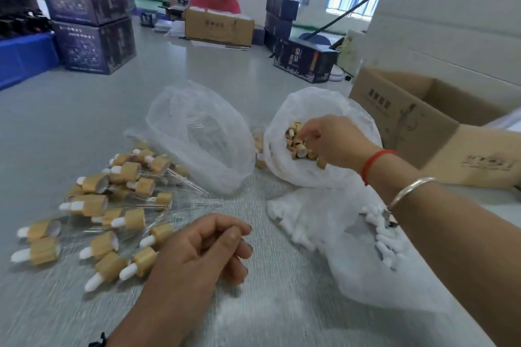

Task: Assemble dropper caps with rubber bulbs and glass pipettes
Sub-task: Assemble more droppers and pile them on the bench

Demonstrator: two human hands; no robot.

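Head view had the right hand reaching into the white bag of caps at center right of the frame, fingers curled in among them, though I couldn't tell if it actually held one. The left hand sat lower center on the surface, loosely curled and holding nothing. The finished droppers were piled just left of it, and the bag of rubber bulbs lay below the right forearm.

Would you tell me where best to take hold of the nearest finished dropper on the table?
Probably by the tan collar of that dropper, coming from above with thumb and finger across its sides. It lies flat; the white bulb looks soft, and its glass pipette is too blurred to locate.
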